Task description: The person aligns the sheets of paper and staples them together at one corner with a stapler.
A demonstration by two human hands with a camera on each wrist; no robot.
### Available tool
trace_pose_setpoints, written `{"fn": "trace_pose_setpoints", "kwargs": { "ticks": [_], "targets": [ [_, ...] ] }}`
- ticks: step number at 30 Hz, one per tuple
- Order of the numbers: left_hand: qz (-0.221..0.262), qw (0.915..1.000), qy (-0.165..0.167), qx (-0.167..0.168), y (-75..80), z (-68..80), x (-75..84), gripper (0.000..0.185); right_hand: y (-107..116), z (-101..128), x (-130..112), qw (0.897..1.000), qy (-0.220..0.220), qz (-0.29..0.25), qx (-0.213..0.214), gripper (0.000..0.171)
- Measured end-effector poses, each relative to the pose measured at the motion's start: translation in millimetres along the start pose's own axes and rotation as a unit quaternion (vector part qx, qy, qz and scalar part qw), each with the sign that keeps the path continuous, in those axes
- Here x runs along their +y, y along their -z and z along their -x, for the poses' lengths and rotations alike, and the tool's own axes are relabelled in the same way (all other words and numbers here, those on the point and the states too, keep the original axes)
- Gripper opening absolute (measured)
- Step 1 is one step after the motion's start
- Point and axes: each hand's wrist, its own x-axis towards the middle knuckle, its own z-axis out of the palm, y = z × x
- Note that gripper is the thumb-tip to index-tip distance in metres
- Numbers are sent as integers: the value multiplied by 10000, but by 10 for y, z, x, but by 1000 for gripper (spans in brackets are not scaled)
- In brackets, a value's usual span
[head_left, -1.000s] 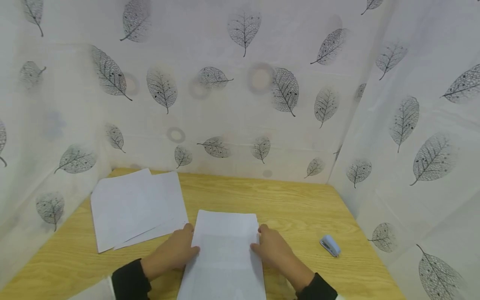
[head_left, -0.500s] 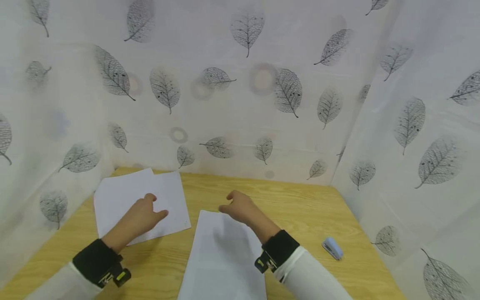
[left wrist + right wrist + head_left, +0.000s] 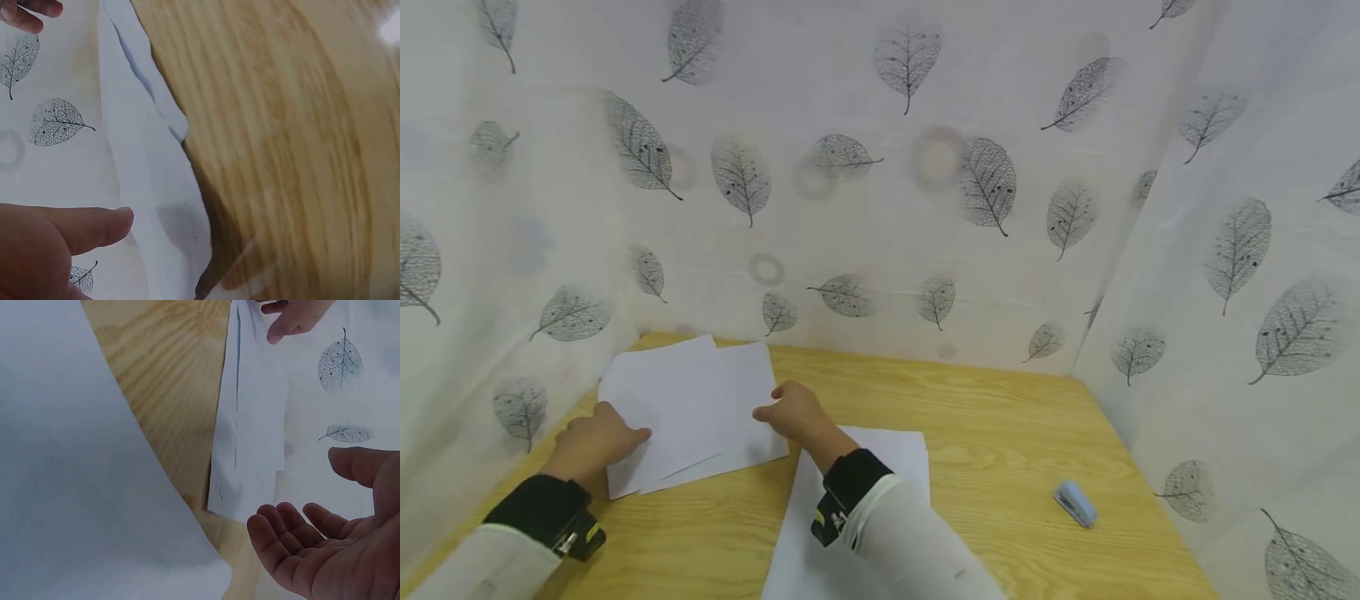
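Two overlapping batches of white paper (image 3: pixel 673 408) lie at the table's back left, their near edges slightly fanned. My left hand (image 3: pixel 593 442) is at their left edge, its thumb (image 3: pixel 97 230) stretched out over the sheets. At the right edge hovers my right hand (image 3: pixel 799 415), and the right wrist view shows its fingers (image 3: pixel 281 547) loosely bent, thumb apart, with nothing between them. A second stack of white paper (image 3: pixel 898 458) lies front centre, partly hidden under my right forearm.
A small light blue stapler (image 3: pixel 1076 503) lies on the right of the wooden table (image 3: pixel 1000 433). Leaf-printed curtain (image 3: pixel 880 217) encloses the back and both sides.
Both hands have let go of the front centre stack and moved left to either side of the back left paper. The head view has shifted slightly left.
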Motion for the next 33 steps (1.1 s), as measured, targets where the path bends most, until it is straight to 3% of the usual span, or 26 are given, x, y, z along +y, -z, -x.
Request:
{"fn": "trace_pose_setpoints", "kwargs": {
  "ticks": [6, 13, 19, 24, 33],
  "targets": [
    [109, 9999, -31, 91, -75, -85, -17, 89, -241, 43, -40, 9972, 143, 697, 214, 51],
    [364, 9986, -304, 231, -94, -40, 6, 83, -390, 28, 42, 9891, 299, 1375, 429, 50],
    [910, 9943, -539, 145, -131, -56, 24, 85, -459, -4, 68, 9866, 322, 1528, 482, 50],
    [1346, 9880, -732, 207, -135, -45, 67, 70, -485, 2, 78, 9868, 267, 1517, 502, 51],
    [1748, 9817, -750, 12, -77, -115, 104, 62, -468, 31, 50, 9904, 216, 1276, 486, 51]
  ]
}}
